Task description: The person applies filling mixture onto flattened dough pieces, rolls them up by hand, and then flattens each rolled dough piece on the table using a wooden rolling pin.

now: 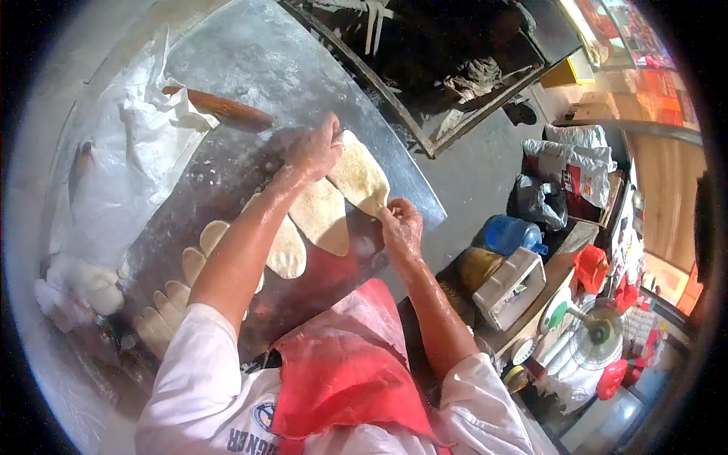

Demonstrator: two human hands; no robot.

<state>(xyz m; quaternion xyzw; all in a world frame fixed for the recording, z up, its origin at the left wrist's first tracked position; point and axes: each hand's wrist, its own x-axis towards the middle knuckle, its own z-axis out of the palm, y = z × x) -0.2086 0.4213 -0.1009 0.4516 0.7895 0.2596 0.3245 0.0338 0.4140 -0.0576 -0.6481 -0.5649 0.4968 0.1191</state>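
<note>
A flat, oval piece of dough (358, 174) is stretched between my two hands near the right edge of the metal table (250, 45). My left hand (312, 150) pinches its far end, and my right hand (402, 226) pinches the near end. Just left of it, a second flattened dough piece (320, 216) lies on the table, with another dough oval (287, 250) beside that. Several smaller dough pieces (171, 303) sit in rows farther left, partly hidden behind my left forearm.
A wooden rolling pin (227, 106) lies at the back of the table, against a white plastic sheet (129, 144). Beyond the table stands a dark metal-framed box (440, 144). On the right are a blue water bottle (512, 235), a white crate (512, 288) and a fan (599, 334).
</note>
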